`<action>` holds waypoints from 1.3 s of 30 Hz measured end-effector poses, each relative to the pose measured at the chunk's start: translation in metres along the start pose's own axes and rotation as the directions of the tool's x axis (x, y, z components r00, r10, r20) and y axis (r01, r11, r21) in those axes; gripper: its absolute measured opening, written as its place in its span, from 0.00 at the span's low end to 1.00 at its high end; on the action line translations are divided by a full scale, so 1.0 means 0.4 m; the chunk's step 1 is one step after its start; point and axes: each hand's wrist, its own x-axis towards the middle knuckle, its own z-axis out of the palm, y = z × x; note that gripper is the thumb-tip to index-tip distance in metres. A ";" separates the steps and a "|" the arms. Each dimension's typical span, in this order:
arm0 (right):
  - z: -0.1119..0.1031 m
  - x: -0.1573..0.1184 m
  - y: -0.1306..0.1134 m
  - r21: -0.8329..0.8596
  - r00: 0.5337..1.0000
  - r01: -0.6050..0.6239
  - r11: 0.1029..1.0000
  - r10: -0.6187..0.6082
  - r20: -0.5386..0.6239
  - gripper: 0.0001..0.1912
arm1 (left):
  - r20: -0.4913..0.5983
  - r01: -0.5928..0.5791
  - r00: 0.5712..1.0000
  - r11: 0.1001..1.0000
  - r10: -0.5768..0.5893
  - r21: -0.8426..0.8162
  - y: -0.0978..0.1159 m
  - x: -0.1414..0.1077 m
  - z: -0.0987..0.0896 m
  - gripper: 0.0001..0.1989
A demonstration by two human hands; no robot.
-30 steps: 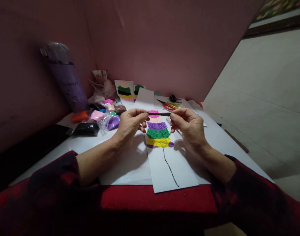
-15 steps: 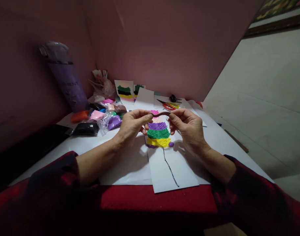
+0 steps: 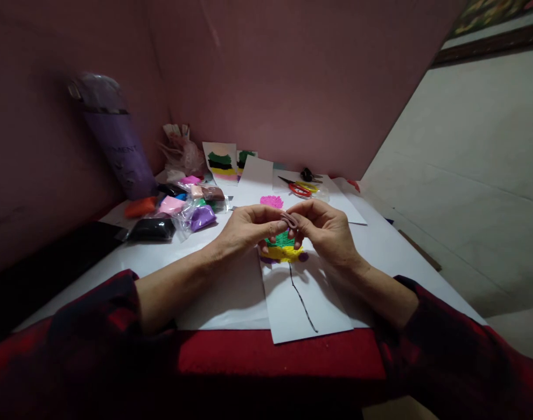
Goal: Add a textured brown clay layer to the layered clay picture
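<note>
A folded strip of brown clay (image 3: 289, 220) is pinched between the fingertips of both hands. My left hand (image 3: 254, 227) grips it from the left, and my right hand (image 3: 330, 230) from the right, their fingertips nearly touching. Below them lies a white card (image 3: 304, 303) with a black line drawn down it. Textured clay bands cover its upper part: pink (image 3: 272, 202) at the top, then green, yellow (image 3: 281, 254) and purple lower down, partly hidden by my fingers. A small purple ball (image 3: 304, 256) sits beside the yellow band.
Bagged clay pieces, including black (image 3: 153, 230) and purple (image 3: 203, 217), lie at the left near a purple bottle (image 3: 120, 146). Behind my hands are red-handled scissors (image 3: 300, 189), a blank card (image 3: 256, 175) and a painted card (image 3: 220, 163).
My hands have come together, and the brown strip, stretched between them before, is now folded into a loop. The pink band at the top shows more fully.
</note>
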 end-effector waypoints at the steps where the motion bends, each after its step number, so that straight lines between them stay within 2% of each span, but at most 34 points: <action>1: 0.000 -0.001 0.000 -0.003 1.000 0.004 1.000 -0.004 0.000 0.12 | -0.003 -0.008 1.000 1.000 0.008 0.003 0.000 0.000 0.000 0.13; 8: 0.004 -0.005 -0.010 0.007 0.999 -0.040 0.999 0.039 0.036 0.17 | -0.068 -0.041 0.997 0.999 0.041 0.000 0.001 0.003 0.003 0.09; 12: 0.003 -0.005 -0.009 -0.001 0.999 -0.028 1.000 0.028 0.042 0.14 | -0.075 -0.028 0.997 0.999 0.026 -0.019 -0.001 0.003 0.002 0.08; 19: -0.004 0.001 -0.001 -0.018 1.000 0.005 1.000 -0.005 0.012 0.13 | -0.011 0.006 1.000 0.998 -0.007 -0.069 0.004 -0.006 0.000 0.11; 23: -0.001 -0.002 0.002 0.008 0.998 0.025 1.000 -0.025 0.055 0.11 | -0.026 0.052 0.998 0.993 -0.055 -0.104 0.008 -0.005 0.004 0.09; 26: -0.001 -0.002 0.003 0.040 0.997 0.040 0.998 -0.042 0.069 0.10 | -0.067 0.032 0.997 0.988 -0.043 -0.151 0.012 -0.003 0.008 0.09; 30: -0.006 0.003 0.011 0.041 0.999 0.034 0.999 -0.035 0.039 0.17 | -0.111 -0.009 0.994 0.981 -0.013 -0.193 0.011 0.000 0.005 0.11; 32: -0.008 0.004 0.017 0.044 0.998 0.022 0.999 -0.024 0.064 0.18 | -0.089 -0.002 0.996 0.982 -0.015 -0.188 0.007 0.001 0.002 0.11; 35: -0.007 0.002 0.021 0.022 0.996 0.013 1.000 -0.015 0.083 0.13 | -0.057 0.026 0.998 0.990 -0.034 -0.139 0.001 0.001 0.000 0.12; 39: -0.002 -0.003 0.014 -0.018 0.998 0.004 1.000 -0.003 0.058 0.10 | -0.087 0.025 0.996 0.997 -0.031 -0.075 0.003 0.000 0.006 0.09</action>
